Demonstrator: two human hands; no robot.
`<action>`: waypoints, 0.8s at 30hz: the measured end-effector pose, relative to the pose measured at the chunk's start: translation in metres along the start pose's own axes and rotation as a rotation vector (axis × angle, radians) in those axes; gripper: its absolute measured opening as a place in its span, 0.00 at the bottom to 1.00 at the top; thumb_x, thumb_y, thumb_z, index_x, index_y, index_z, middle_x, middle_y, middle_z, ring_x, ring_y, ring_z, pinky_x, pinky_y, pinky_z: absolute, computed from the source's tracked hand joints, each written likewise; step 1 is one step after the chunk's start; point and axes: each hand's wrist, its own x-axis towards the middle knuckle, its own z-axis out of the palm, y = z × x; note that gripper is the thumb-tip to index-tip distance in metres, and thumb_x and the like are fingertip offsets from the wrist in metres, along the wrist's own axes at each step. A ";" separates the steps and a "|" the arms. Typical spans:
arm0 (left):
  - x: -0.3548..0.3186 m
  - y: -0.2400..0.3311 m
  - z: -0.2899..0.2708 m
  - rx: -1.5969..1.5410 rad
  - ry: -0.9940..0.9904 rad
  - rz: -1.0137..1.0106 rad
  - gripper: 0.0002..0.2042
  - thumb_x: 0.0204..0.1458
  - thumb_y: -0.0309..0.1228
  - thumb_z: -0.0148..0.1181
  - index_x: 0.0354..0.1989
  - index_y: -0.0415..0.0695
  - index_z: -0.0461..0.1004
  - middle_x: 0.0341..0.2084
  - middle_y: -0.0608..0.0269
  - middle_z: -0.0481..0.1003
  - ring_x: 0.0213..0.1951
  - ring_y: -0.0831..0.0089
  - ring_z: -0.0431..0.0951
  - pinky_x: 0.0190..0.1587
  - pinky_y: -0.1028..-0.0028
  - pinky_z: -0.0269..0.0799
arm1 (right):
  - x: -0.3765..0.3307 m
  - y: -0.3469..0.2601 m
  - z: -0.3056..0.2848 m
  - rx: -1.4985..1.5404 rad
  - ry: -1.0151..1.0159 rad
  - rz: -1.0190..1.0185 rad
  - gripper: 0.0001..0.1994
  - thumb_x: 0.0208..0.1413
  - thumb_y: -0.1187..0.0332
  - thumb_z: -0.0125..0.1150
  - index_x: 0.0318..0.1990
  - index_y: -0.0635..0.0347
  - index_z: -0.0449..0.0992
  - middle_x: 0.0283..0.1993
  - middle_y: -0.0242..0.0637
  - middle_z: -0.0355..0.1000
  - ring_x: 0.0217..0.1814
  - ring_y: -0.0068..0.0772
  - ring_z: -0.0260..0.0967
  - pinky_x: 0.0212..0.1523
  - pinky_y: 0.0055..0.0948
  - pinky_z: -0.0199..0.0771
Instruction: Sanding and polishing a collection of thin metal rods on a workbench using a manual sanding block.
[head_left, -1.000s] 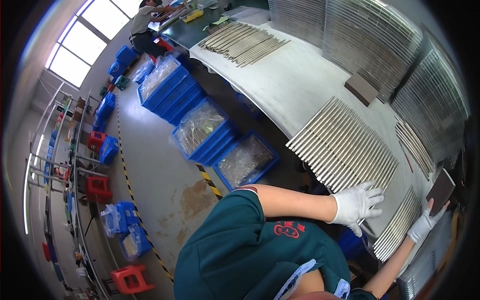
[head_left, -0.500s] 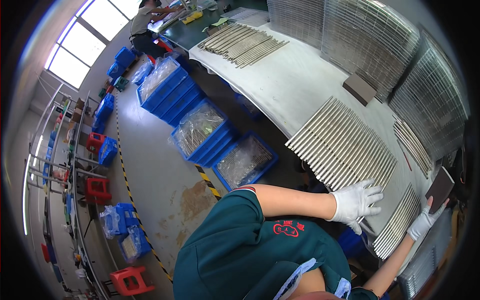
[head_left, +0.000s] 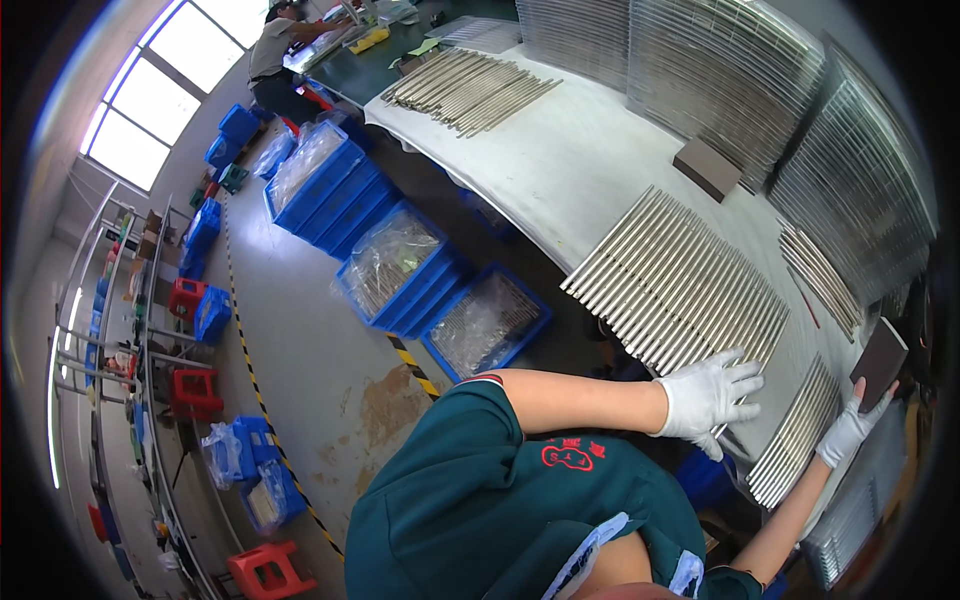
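A long worktable under white cloth point(head_left: 570, 150) runs through the workshop, with blue plastic crates point(head_left: 355, 205) on the floor at ten o'clock from the worker's white-gloved left hand point(head_left: 705, 398). That hand rests open, fingers spread, over the nearest of a broad row of slim, silvery metal rods point(head_left: 680, 285), which lies toward twelve o'clock on the table. The white-gloved right hand point(head_left: 846, 434), between three and four o'clock from it, grips a dark brown-grey rectangular block point(head_left: 880, 360) by its near end; a smaller row of silvery metal rods point(head_left: 795, 440) lies between the hands. I'd judge the rods stiff, smooth and apt to roll (gloved fingers may slip), best taken mid-length. The block seems light and firm, its broad sides offering the surest hold.
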 end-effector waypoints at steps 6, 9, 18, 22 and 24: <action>0.006 -0.002 0.008 0.005 -0.064 0.027 0.40 0.42 0.61 0.57 0.60 0.44 0.64 0.61 0.44 0.60 0.65 0.50 0.55 0.67 0.50 0.44 | -0.006 -0.002 -0.010 -0.026 0.031 0.004 0.33 0.58 0.66 0.61 0.68 0.63 0.54 0.68 0.43 0.55 0.67 0.34 0.55 0.67 0.30 0.52; 0.008 -0.001 -0.009 0.003 -0.091 0.005 0.39 0.42 0.58 0.60 0.59 0.45 0.63 0.58 0.44 0.61 0.64 0.49 0.56 0.65 0.50 0.47 | -0.003 -0.017 0.002 -0.107 0.051 -0.001 0.33 0.57 0.65 0.62 0.67 0.62 0.55 0.68 0.43 0.57 0.68 0.35 0.55 0.67 0.27 0.51; 0.009 0.005 -0.020 0.145 -0.174 0.011 0.39 0.42 0.58 0.59 0.61 0.48 0.62 0.59 0.45 0.61 0.63 0.49 0.58 0.64 0.50 0.50 | -0.006 -0.032 0.002 0.174 0.142 0.013 0.36 0.54 0.68 0.66 0.68 0.52 0.55 0.60 0.40 0.66 0.57 0.28 0.66 0.57 0.26 0.66; 0.006 0.007 -0.021 0.146 -0.187 0.008 0.40 0.42 0.58 0.60 0.62 0.47 0.61 0.59 0.45 0.61 0.63 0.48 0.58 0.64 0.49 0.50 | -0.016 -0.019 -0.001 0.126 0.081 0.010 0.37 0.53 0.68 0.67 0.69 0.48 0.54 0.63 0.39 0.63 0.57 0.28 0.66 0.57 0.25 0.68; 0.007 0.009 -0.020 0.120 -0.175 0.021 0.41 0.42 0.57 0.61 0.62 0.46 0.60 0.58 0.45 0.61 0.63 0.48 0.58 0.64 0.49 0.50 | -0.015 -0.019 0.000 0.154 0.085 -0.033 0.37 0.53 0.68 0.67 0.69 0.48 0.54 0.62 0.39 0.64 0.57 0.28 0.66 0.57 0.25 0.68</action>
